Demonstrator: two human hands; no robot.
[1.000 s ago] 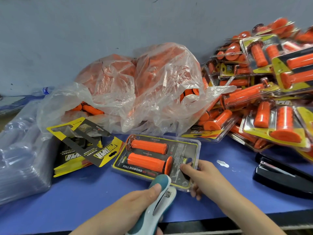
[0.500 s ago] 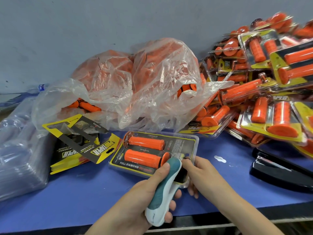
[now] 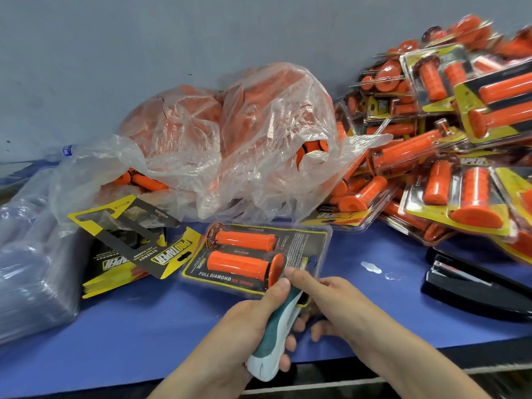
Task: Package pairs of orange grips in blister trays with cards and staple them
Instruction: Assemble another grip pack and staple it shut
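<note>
2 bare forearms, left hand (image 3: 247, 321) and right hand (image 3: 331, 300) with short nails.

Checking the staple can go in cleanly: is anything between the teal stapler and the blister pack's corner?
Nothing visible. The left hand grips the teal stapler with its tip at the near right corner of the blister pack. The right hand pinches that corner right beside it, fingers close to the tip.

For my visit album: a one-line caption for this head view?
Left hand grips a teal stapler at a blister pack of orange grips, right hand holding its corner.
</note>
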